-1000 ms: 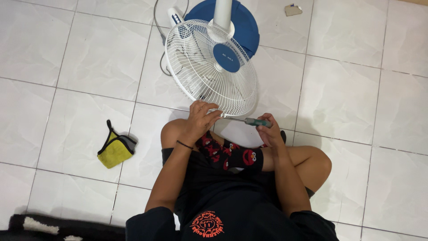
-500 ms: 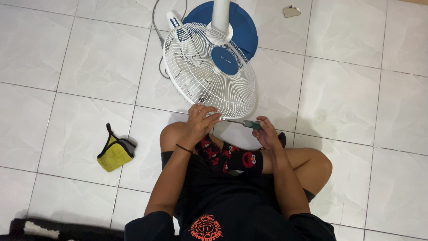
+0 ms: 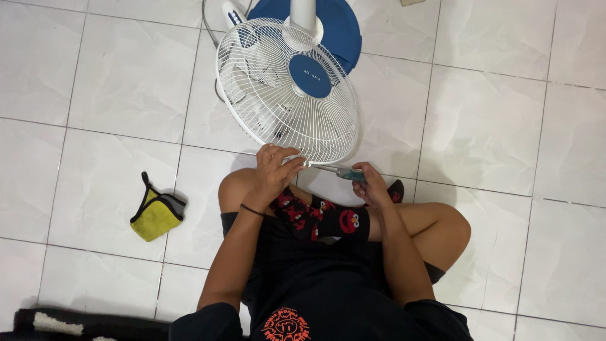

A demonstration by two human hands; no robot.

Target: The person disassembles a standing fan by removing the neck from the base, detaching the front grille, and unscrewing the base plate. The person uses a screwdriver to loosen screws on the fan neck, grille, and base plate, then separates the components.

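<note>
On floor: one fan (image 3: 287, 88), one screwdriver (image 3: 344, 172), one cloth (image 3: 156, 215).

Seated cross-legged on white floor tiles (image 3: 499, 126), facing a white standing fan (image 3: 287, 88) with a blue base. Left hand (image 3: 273, 170) pinching the grille's lower rim; right hand (image 3: 372, 187) gripping a green-handled screwdriver (image 3: 341, 172), tip at that rim. Yellow cloth (image 3: 155, 213) lying well apart.

Screwdriver (image 3: 344, 172) tip: hidden from us behind left hand (image 3: 273, 173) at fan guard (image 3: 287, 91) rim | fan base (image 3: 334, 22) and cord (image 3: 211, 31): cut off by top edge | blades: blurred behind the wires | dark rug (image 3: 76, 323): cut off at bottom edge
</note>
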